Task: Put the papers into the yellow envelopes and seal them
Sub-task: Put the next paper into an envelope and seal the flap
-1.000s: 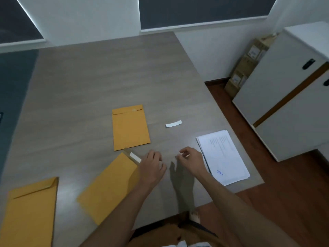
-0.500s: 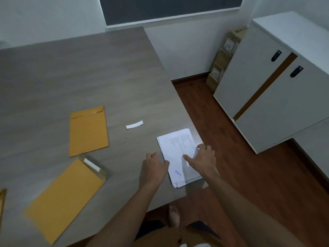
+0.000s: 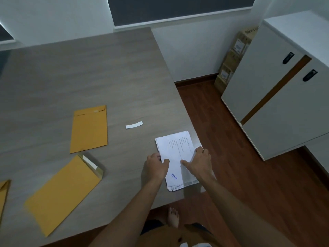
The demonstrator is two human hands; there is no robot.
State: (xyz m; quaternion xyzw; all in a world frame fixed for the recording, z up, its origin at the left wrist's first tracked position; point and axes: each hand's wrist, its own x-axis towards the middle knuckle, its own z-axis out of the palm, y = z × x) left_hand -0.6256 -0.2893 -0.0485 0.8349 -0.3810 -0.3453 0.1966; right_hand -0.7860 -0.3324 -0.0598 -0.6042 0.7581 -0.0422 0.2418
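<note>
A stack of white printed papers (image 3: 175, 150) lies at the table's near right corner. My left hand (image 3: 155, 166) pinches its left edge, thumb on top. My right hand (image 3: 200, 162) grips the right edge, thumb lying across the top sheet. A yellow envelope (image 3: 62, 191) with its flap open and a white strip on the flap lies to the left of my hands. Beyond it lies a second yellow envelope (image 3: 89, 129) with its flap folded down. The corner of a third yellow envelope (image 3: 3, 195) shows at the left border.
A peeled white strip (image 3: 134, 124) lies on the grey table (image 3: 89, 72) between the envelopes and the papers. Right of the table are wooden floor, a white cabinet (image 3: 276, 97) and stacked cardboard boxes (image 3: 231, 59). A bare foot (image 3: 173, 217) shows below the table's near edge.
Both hands left the open envelope's flap and moved right to the paper stack, where they now hold its edges. The view has swung to the right.
</note>
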